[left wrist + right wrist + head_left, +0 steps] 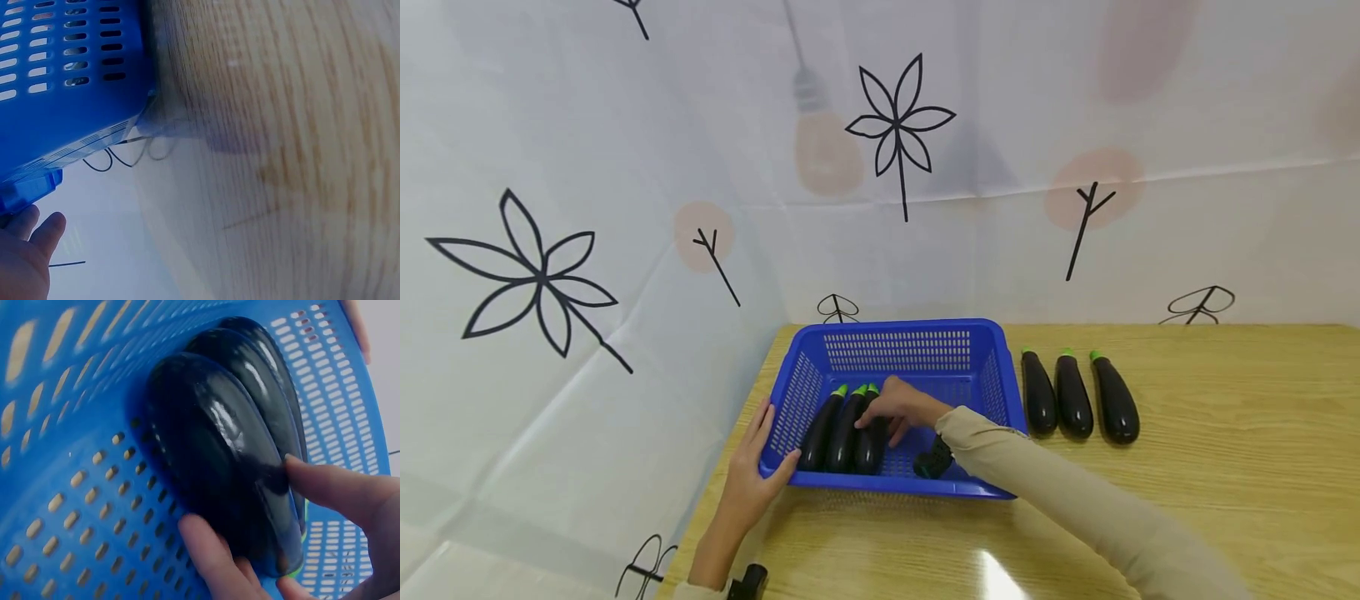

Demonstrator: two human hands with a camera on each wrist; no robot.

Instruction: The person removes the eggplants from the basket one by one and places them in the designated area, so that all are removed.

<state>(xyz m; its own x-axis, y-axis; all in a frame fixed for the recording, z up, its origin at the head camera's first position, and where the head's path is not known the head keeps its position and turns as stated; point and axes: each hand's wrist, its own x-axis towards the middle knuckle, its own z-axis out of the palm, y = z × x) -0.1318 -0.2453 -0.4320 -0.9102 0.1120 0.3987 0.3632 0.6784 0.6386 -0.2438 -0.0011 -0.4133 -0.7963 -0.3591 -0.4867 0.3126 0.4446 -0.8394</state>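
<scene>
Three dark eggplants lie side by side in the left part of a blue plastic basket (895,481), green stems toward the back. My right hand (904,406) holds the rightmost eggplant (869,446), thumb on one side and fingers on the other. In the right wrist view that eggplant (212,437) leans against the middle eggplant (253,372). My left hand (752,475) rests on the basket's front left corner, its fingers extended along the left rim and its thumb at the front rim. Two fingertips show beside the rim in the left wrist view.
Three more eggplants (1073,404) lie in a row on the wooden table (1240,433), right of the basket. A black wrist device (934,460) overlaps the basket's front right. Behind and to the left hangs a white patterned cloth (1000,267).
</scene>
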